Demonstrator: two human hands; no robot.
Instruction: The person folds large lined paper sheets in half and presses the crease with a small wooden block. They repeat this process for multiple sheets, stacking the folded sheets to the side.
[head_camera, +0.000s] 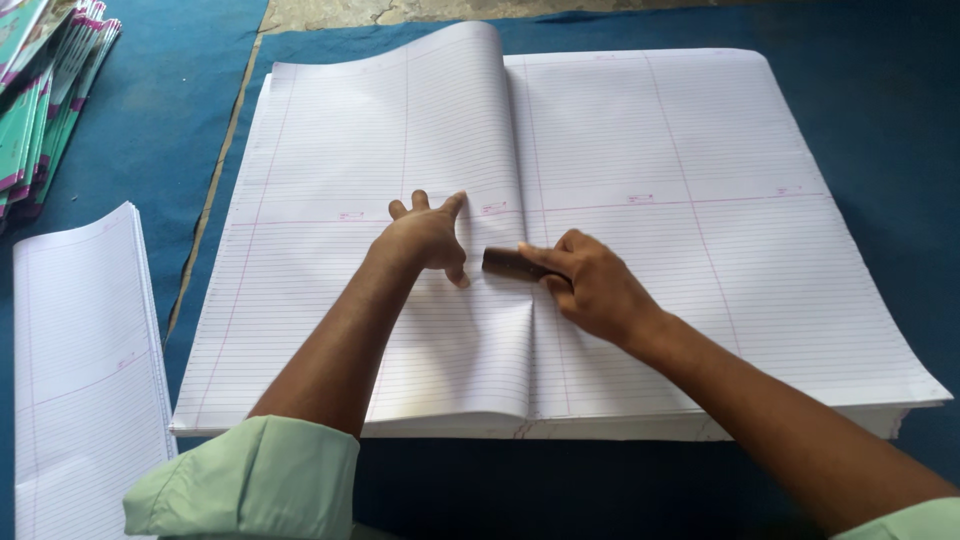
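Brown block (508, 263) in right hand (590, 285), on paper fold (527, 330)

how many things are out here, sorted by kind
big stack of ruled sheets: 1
smaller pile of ruled sheets: 1
pile of green-covered notebooks: 1
dark brown block, in the right hand: 1
blue cloth: 1
total: 5

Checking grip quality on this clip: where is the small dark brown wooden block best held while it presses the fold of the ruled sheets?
Probably by its right end, from the right: the small dark brown wooden block lies crosswise on the fold of the ruled sheets, where the right hand pinches it; the left hand flattens the page beside it.
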